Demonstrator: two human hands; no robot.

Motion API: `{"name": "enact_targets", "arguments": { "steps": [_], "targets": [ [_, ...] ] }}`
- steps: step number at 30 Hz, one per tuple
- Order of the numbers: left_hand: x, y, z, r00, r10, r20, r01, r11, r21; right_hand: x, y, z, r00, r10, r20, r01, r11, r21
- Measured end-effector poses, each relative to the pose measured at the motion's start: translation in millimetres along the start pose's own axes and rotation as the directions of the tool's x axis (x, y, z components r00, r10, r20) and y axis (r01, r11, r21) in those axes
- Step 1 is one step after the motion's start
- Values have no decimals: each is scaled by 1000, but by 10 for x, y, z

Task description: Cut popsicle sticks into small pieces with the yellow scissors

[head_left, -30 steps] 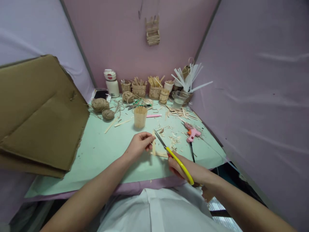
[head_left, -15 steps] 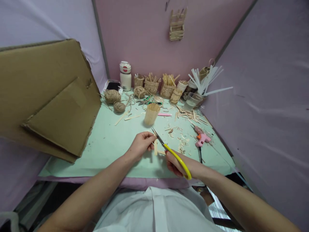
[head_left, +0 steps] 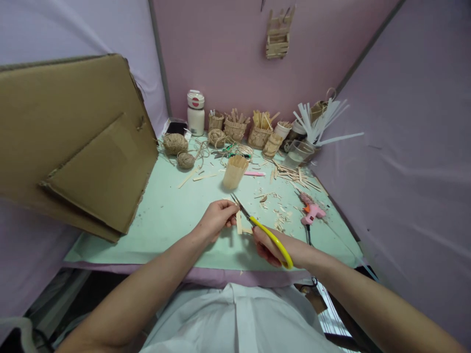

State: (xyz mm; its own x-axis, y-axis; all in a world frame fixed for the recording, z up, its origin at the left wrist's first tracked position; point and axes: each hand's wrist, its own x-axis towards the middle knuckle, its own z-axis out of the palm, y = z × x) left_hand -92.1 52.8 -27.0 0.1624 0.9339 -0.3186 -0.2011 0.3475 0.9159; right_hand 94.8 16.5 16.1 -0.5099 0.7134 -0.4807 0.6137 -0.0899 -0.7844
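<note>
Left hand [head_left: 220, 218] grips a flat wooden strip [head_left: 239, 225] between thumb and forefinger, the other fingers curled in underneath; the strip sits just right of those fingertips, its long axis running nearly straight away from the person, one end toward the body and the other beside the scissor blades; whether its near end touches the green table [head_left: 172, 220] cannot be told. Right hand [head_left: 270, 244] is clenched around the yellow-handled scissors [head_left: 265, 230]; these lie on a slant, handles back toward the right wrist, tips forward and leftward, the blades passing close to the left thumb at the strip's far end; whether they bite the wood is too small to tell. Both forearms slant inward from the body; the left hand is turned knuckles up, the right sits nearer the person. Ahead of the left hand stands a cup of thin sticks [head_left: 234, 172]; wood shavings [head_left: 282, 220] lie just beyond the right hand, a pink glue gun [head_left: 312, 213] farther to its right; cardboard [head_left: 99, 171] leans well left of the left hand.
</note>
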Motion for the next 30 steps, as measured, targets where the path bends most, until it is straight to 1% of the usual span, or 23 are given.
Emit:
{"name": "enact_targets", "arguments": {
  "steps": [3, 6, 11, 17, 21, 25, 30],
  "targets": [
    [6, -5, -7, 1000, -2, -5, 2, 1000, -1, 12, 24, -5, 999, 11, 35, -11, 1000, -8],
    [9, -1, -7, 1000, -10, -12, 10, 1000, -4, 24, 38, -17, 999, 19, 38, -19, 1000, -16],
    [9, 7, -4, 999, -29, -24, 29, 1000, -7, 35, 28, -41, 994, 90, 57, -88, 995, -39],
    [24, -6, -15, 999, -49, -23, 49, 998, -30, 43, 12, -47, 993, 109, 48, -106, 992, -71],
    [38, -12, -21, 998, -60, -16, 59, 997, -54, 51, 15, -58, 994, 107, 37, -105, 992, -66],
    [40, -5, -23, 997, -74, -15, 73, 995, -73, 65, 12, -82, 990, 124, 68, -121, 991, -47],
    [48, 10, -27, 995, -93, -42, 89, 992, -85, 110, 21, -88, 987, 139, 79, -138, 990, -17]
  ]
}}
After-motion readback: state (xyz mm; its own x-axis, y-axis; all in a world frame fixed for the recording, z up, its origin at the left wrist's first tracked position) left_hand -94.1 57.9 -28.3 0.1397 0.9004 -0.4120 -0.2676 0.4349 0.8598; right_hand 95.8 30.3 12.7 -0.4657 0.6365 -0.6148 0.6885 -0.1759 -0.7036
